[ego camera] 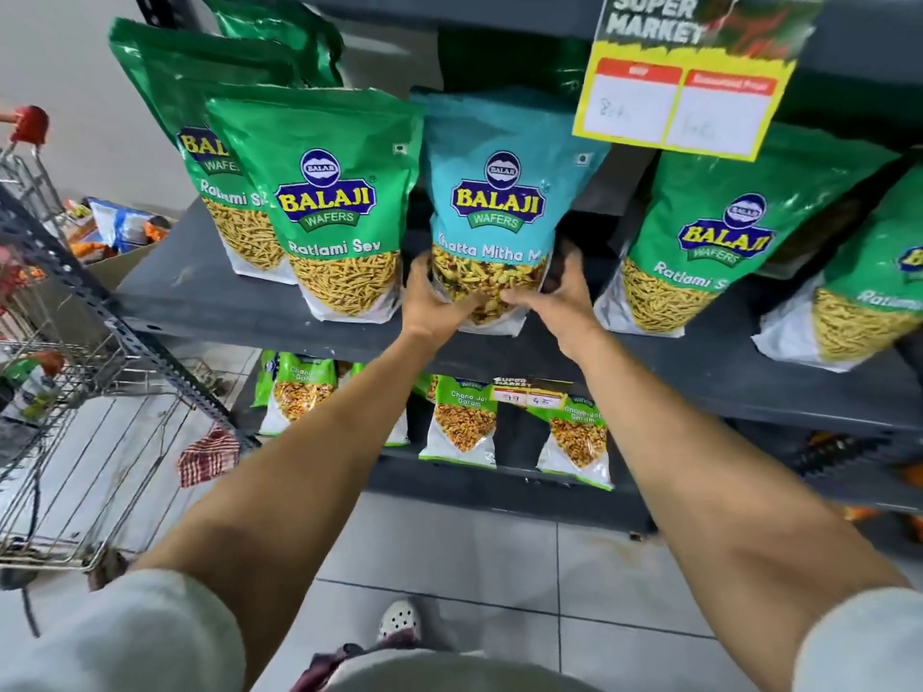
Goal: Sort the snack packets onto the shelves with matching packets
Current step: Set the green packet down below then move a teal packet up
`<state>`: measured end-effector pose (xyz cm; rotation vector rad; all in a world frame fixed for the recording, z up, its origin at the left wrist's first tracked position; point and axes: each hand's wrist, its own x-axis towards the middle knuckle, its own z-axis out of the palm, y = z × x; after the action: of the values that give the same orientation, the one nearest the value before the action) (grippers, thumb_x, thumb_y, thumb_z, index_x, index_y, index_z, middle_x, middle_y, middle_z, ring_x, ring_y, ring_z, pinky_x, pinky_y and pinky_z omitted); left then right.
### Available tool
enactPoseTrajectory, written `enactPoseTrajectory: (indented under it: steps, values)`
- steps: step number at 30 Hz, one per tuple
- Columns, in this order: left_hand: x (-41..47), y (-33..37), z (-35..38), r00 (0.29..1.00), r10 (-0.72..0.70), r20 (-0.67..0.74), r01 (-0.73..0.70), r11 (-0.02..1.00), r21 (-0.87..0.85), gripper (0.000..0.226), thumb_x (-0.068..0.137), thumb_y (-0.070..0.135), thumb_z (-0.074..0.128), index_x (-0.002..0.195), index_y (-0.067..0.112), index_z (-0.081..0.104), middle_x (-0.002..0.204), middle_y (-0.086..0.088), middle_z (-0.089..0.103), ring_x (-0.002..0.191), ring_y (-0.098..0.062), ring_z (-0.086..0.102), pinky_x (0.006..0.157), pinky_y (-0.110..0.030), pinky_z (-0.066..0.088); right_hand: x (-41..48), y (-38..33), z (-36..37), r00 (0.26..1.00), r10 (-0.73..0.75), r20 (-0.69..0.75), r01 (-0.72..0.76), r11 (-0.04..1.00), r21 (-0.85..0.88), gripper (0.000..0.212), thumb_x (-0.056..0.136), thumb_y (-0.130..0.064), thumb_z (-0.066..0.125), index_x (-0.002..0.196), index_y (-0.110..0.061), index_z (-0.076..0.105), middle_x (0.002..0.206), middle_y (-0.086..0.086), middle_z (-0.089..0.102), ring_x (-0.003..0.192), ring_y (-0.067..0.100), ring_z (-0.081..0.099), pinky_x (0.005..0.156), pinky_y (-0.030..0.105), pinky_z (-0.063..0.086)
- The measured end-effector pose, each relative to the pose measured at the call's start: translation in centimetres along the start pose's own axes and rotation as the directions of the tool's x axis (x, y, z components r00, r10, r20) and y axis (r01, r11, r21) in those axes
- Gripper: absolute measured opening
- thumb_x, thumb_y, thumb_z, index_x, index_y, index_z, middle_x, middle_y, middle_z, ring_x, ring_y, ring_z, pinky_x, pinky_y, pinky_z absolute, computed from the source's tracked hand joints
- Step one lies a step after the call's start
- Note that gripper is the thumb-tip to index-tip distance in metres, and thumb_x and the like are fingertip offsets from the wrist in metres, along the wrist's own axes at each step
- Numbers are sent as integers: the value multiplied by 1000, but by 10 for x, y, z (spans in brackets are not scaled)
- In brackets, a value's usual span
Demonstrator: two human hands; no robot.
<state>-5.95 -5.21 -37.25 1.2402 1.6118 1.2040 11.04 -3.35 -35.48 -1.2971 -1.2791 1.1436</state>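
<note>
Both hands grasp a teal packet on the shelf.
Left hand (pixel 435 297) and right hand (pixel 559 292) clasp the upright Khatta Mitha packet's (pixel 499 202) base, arms outstretched, between green Ratlami Sev packets (pixel 329 202).

A wire shopping trolley (pixel 75 432) with a red handle grip (pixel 31 123) is standing at the left on the pale tiled floor (pixel 449 556). A red-and-white checked cloth (pixel 209 457) is hanging near its right side. A yellow price card (pixel 692 72) reading "SUPER MARKET" is hanging at the upper right. A white perforated clog (pixel 399 620) is showing at the near edge.
</note>
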Motion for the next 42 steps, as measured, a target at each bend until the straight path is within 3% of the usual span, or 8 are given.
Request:
enactPoseTrajectory:
  steps: [3,10,15,19,23,30,34,42]
  values:
    - [4,-3,-14,999,-31,28,32,999,-24,82,66,9,85,135,11,41,123,-7,62,113,-18,56,107,-31,42,0,6,0,998,45,49,-44,999,-15,83,58,9,81,125,-20,42,111,-5,60,104,11,59,84,25,53]
    - [-23,4,-30,979,-49,199,74,990,-118,74,55,6,91,118,10,53,118,-15,67,106,-27,68,91,-43,57,-34,9,-22,995,48,85,-59,990,126,63,60,5,82,111,-21,56,106,1,68,102,20,66,86,38,56]
    - [-52,19,-37,963,22,270,9,994,-113,66,57,0,88,113,10,54,110,-21,66,99,-30,71,87,-43,59,-72,0,-36,995,20,95,-34,988,151,54,61,2,83,103,-20,58,101,0,70,98,16,67,78,32,58]
    - [-86,39,-42,949,80,305,-67,996,-53,62,60,-2,85,112,8,53,83,7,57,66,-1,68,75,-28,60,-105,-12,-53,996,18,84,-31,988,151,55,61,1,84,104,-21,59,101,-4,69,96,12,66,74,25,56]
    - [-126,60,-45,957,130,259,-118,991,-59,57,66,-9,79,110,8,48,80,8,47,50,9,59,60,-11,55,-143,-29,-57,998,-4,66,-9,979,204,54,63,4,81,103,-25,59,100,-7,67,94,12,64,72,22,56]
    - [-189,91,-59,961,219,172,-207,975,-84,62,61,-4,83,111,9,48,83,7,52,54,9,61,61,-12,53,-191,-63,-78,993,-98,68,82,975,208,50,60,3,84,92,-27,60,97,-5,67,94,14,63,82,30,57]
    - [-223,106,-63,951,276,138,-256,956,-145,67,45,17,87,100,17,49,73,12,62,54,5,60,62,-15,52,-209,-82,-91,988,-141,55,131,979,159,70,41,-25,94,105,-17,65,113,5,68,107,22,63,95,41,53]
    - [-238,167,-73,846,533,8,-531,844,-69,58,61,-5,84,102,7,45,88,4,57,67,14,62,62,-4,47,-219,-149,-108,942,-326,79,306,933,191,46,55,2,87,91,-20,67,91,-4,73,90,18,69,87,42,56]
